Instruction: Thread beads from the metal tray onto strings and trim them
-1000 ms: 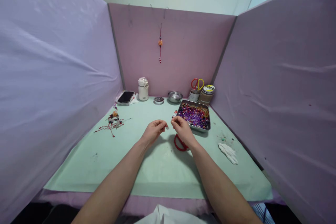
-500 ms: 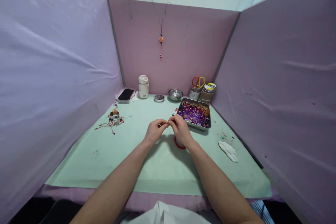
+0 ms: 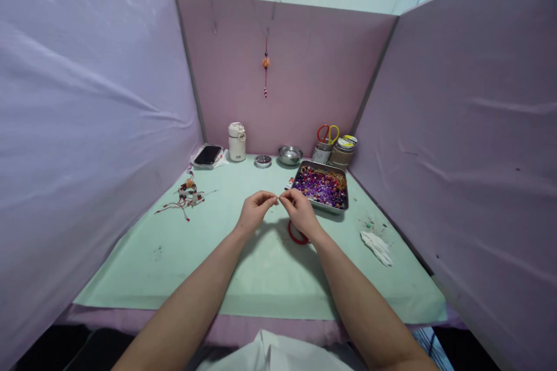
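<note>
My left hand (image 3: 255, 210) and my right hand (image 3: 299, 210) meet fingertip to fingertip over the middle of the table. Both are closed in a pinch; whatever lies between the fingers is too small to make out. Partly under my right hand is a red ring-shaped item (image 3: 297, 239), perhaps a scissor handle or a spool rim, which I cannot tell. Just beyond that hand stands a metal tray (image 3: 334, 210) filled with purple, red and amber beads (image 3: 321, 185). A small red-and-white item (image 3: 289, 184) touches the tray's left side.
Beaded cords (image 3: 188, 197) lie at left. Along the back stand a phone (image 3: 208, 155), a white bottle (image 3: 237, 142), a small dish (image 3: 263, 161), a steel bowl (image 3: 290, 155), scissors (image 3: 328, 134) in a jar and another jar (image 3: 342, 153). A white glove (image 3: 376, 248) lies right. A beaded pendant (image 3: 266, 62) hangs behind.
My hands have shifted slightly and the fingertips look a little less overlapped. More of the red ring shows under my right hand. The whole view has tilted a touch.
</note>
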Demonstrator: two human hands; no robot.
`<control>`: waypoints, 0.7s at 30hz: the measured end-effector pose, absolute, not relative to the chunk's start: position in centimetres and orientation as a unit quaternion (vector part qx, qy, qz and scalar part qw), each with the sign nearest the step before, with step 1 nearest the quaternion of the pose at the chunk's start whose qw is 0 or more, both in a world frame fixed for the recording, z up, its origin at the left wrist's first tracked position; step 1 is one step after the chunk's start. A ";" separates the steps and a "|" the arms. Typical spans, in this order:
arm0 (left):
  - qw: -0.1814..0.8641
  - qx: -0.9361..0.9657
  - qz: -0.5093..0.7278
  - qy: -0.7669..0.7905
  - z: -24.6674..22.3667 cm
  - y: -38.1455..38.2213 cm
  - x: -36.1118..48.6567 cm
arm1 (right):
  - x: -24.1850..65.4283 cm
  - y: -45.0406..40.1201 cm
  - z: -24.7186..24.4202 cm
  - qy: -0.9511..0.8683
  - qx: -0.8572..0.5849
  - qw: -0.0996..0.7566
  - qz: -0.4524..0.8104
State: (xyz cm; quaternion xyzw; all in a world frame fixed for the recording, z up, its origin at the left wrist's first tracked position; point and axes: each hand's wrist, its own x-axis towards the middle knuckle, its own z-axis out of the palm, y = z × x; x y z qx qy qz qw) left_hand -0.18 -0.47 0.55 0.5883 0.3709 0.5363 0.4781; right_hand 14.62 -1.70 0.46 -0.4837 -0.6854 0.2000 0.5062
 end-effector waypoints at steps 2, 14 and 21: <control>0.484 0.567 0.547 0.381 0.4 -0.4 -0.2 | 14.5 -1.8 0.4 -0.691 -0.482 0.506 0.184; 0.598 0.444 0.531 0.404 0.4 -0.2 -0.2 | 14.6 -2.0 0.4 -0.735 -0.465 0.460 0.179; 0.554 0.510 0.533 0.386 0.1 0.0 -0.5 | 14.8 -1.7 0.6 -0.644 -0.454 0.515 0.338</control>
